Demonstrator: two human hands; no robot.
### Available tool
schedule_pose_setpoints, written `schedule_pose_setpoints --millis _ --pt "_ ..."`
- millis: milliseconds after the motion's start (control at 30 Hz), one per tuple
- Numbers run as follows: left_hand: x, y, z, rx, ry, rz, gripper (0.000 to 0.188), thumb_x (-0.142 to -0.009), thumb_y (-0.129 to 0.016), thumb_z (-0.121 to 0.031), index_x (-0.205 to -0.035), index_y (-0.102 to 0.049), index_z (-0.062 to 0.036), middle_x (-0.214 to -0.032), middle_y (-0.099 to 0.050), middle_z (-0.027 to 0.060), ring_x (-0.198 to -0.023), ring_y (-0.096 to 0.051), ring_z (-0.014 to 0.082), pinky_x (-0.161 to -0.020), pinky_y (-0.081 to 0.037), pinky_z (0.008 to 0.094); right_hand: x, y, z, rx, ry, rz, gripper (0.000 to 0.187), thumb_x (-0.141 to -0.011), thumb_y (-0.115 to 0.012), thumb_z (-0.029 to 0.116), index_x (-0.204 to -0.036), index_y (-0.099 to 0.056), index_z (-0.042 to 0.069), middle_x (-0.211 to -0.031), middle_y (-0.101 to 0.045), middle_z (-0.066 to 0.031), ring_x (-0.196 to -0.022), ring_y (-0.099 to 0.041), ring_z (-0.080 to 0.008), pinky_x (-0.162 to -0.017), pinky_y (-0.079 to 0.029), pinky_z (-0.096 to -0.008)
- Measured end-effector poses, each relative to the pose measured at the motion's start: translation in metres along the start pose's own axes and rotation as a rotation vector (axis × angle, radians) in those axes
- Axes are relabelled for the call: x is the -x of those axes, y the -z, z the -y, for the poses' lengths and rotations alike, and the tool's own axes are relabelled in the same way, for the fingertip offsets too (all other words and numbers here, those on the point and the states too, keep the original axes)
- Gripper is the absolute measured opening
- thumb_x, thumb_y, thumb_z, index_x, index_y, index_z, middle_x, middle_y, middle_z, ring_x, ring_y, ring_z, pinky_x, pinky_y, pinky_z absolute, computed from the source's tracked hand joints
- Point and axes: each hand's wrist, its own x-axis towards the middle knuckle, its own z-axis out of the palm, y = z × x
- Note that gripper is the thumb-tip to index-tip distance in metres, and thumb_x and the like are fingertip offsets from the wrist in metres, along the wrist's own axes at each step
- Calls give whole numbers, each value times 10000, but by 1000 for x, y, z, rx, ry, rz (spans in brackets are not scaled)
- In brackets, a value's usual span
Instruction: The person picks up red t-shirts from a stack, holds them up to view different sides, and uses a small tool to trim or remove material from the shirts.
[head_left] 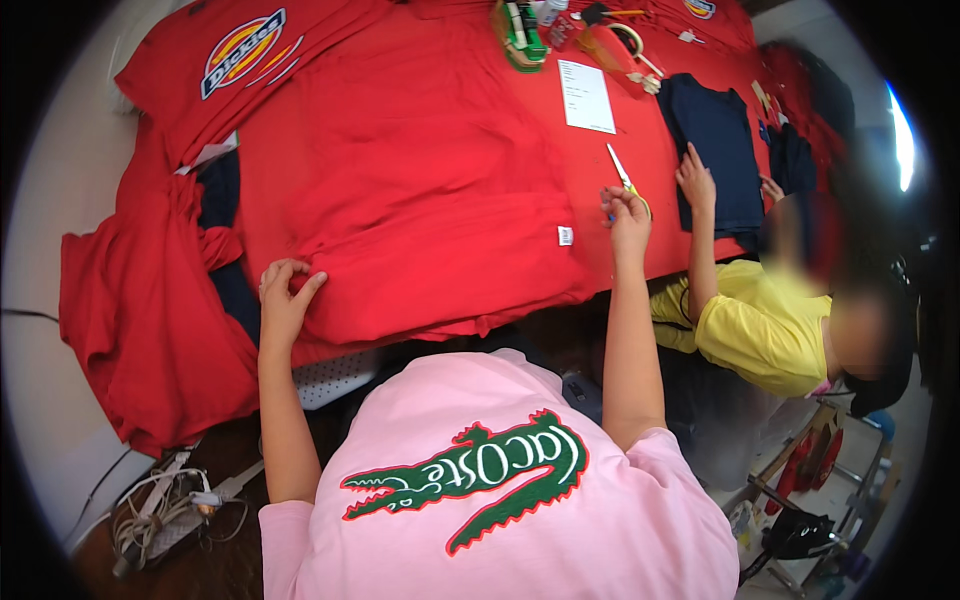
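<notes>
A red garment (430,260) lies spread in front of me with its near part folded over in a band. A small white label (565,236) shows at the band's right end. At the garment's left edge is my left hand (285,300), its thumb and fingers apart, next to the cloth. To the right of the label, my right hand (628,222) is raised with curled fingers; something small and bluish shows at the fingertips, too small to name. Scissors (622,170) with yellow handles lie just beyond it, partly hidden by the hand.
Red garments (150,310) hang over the table's left side. A paper sheet (587,96), a green box (520,38) and a tape roll (628,40) lie at the back. On the right, a person in a yellow shirt (765,325) touches a folded navy garment (718,150). Cables (165,515) lie lower left.
</notes>
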Motion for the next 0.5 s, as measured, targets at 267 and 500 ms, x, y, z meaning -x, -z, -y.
schedule_pose_setpoints --millis 267,500 --pt "-19 -15 -27 145 19 144 367 -820 -859 -289 -968 -699 6 -949 -719 161 -965 -663 338 -931 -480 426 49 -17 -27 144 125 13 126 -981 -642 57 -1076 -713 15 -958 -727 -63 -854 -692 -165 -773 -543 -302" --pt "-20 -32 -60 169 -72 159 374 -823 -854 -242 -996 -701 53 -976 -739 210 -924 -700 342 -845 -525 404 66 -58 19 479 437 53 358 -908 -609 28 -1260 -658 69 -1250 -643 -204 -1211 -583 -409 -1041 -482 -489"
